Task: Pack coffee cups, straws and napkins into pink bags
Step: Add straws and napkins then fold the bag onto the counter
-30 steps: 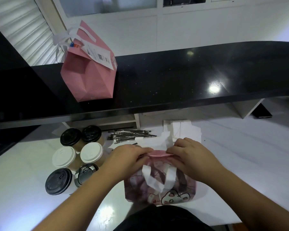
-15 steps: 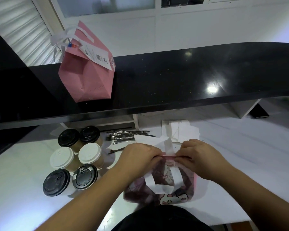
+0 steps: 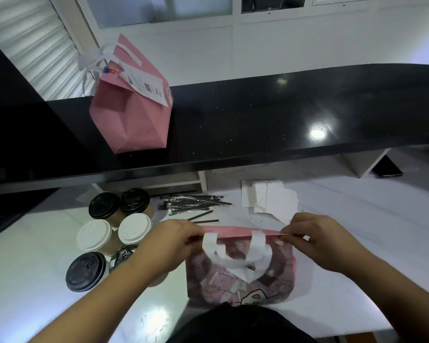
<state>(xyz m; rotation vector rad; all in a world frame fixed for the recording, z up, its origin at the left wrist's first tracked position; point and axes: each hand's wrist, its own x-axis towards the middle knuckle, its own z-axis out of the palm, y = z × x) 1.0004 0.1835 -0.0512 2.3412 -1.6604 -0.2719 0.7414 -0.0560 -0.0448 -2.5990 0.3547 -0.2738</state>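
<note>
Pinching the soft, flat pink bag (image 3: 240, 280) at its folded rim corners, both hands: left (image 3: 170, 246), right (image 3: 325, 241).

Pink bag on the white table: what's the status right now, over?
Left hand and right hand each pinch the pink bag rim. Cups, straws, napkins unpacked. Nothing obstructing.

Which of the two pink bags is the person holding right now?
The patterned pink bag on the white table, with its top edge pinched by the left hand and right hand. The plain pink bag stands untouched on the black counter.
</note>
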